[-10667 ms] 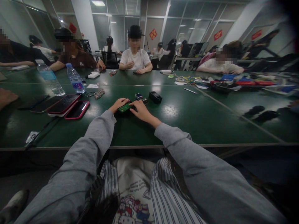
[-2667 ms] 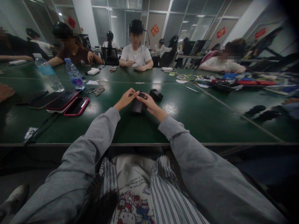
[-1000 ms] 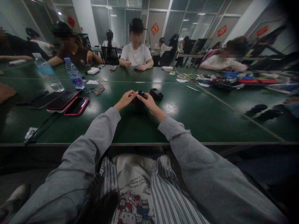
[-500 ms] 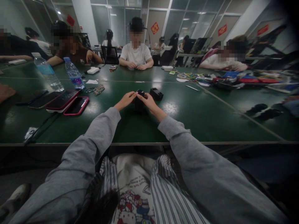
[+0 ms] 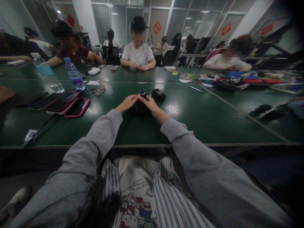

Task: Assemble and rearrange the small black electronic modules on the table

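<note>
Both hands now meet over a dark box (image 5: 140,107) standing on the green table (image 5: 201,120). The left hand (image 5: 127,103) and right hand (image 5: 150,103) pinch a small blue-topped part (image 5: 142,93) at its top, where earlier they pressed a green board flat.

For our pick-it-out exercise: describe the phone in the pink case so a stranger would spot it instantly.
Start at the green table and look left of the person's left hand. Three phones lie side by side there; the pink-cased phone is the nearest to that hand, smaller than the red-edged phone beside it.
</note>
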Tool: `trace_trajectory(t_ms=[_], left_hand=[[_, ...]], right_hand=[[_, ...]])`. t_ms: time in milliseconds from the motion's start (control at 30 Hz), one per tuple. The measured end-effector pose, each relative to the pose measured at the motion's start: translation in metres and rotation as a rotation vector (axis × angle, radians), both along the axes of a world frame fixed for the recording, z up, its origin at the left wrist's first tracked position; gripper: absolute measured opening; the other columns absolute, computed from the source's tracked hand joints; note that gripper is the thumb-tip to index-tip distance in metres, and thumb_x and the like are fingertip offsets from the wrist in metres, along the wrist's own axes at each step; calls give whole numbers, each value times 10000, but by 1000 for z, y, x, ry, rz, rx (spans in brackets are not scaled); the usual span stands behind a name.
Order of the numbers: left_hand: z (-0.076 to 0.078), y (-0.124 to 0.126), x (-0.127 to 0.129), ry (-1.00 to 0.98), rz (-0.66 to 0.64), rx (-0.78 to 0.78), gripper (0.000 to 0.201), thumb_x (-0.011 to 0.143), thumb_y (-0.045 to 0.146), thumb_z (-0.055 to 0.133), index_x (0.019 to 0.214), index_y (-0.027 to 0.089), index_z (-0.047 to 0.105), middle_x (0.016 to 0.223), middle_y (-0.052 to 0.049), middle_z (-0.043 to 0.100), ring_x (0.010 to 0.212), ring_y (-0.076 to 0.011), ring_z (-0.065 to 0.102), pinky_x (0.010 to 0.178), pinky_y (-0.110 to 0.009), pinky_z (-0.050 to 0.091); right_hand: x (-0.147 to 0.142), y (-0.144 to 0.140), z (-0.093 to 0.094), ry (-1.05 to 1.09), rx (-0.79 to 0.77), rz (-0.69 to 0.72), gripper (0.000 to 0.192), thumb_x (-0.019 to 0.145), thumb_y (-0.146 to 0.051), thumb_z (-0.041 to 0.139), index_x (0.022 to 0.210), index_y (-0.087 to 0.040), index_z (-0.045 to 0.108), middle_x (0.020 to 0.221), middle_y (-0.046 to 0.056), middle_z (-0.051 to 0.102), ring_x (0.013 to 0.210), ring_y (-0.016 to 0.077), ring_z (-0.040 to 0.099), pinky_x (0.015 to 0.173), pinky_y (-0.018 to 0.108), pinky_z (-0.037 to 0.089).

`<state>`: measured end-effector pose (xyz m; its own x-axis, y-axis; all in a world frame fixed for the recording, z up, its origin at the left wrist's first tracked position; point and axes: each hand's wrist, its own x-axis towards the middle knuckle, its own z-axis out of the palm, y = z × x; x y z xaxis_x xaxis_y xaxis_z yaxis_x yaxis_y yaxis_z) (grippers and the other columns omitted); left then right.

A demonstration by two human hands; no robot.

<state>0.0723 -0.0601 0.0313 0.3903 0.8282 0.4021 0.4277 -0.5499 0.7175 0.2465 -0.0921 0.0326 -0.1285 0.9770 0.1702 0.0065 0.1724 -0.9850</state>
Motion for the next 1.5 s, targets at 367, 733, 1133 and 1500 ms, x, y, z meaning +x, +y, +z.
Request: trace_trajectory(t_ms=[367,733,1133,1500], left_hand=[[2,-4,0,49,18,-11,450,961,517,373,853,152,612,789,-44,600,710,-150,534,647,-265,423],[9,-14,2,58,35,-65,427,972,472,369,913,141,631,858,-60,646,738,-153,570,684,-264,440],[6,-11,2,125,61,-38,447,984,454,346,933,134,654,870,-66,660,779,-167,571,743,-282,442],[5,-12,2,123,56,-27,472,972,478,337,965,135,661,885,-70,662,785,-172,569,746,-288,428]], right_hand=[[0,-2,0,-1,10,30,590,662,-663,736,998,-191,624,1056,99,677,1010,236,639,977,441,506],[0,-1,-2,-32,12,23,604,678,-687,707,1016,-192,629,1050,93,679,991,221,640,954,415,508],[0,3,-7,-96,0,-18,604,685,-704,692,1004,-196,624,967,68,662,926,213,638,923,426,512],[2,7,-11,-120,-2,-26,623,682,-714,685,1035,-203,644,992,76,671,935,215,651,934,445,513]])
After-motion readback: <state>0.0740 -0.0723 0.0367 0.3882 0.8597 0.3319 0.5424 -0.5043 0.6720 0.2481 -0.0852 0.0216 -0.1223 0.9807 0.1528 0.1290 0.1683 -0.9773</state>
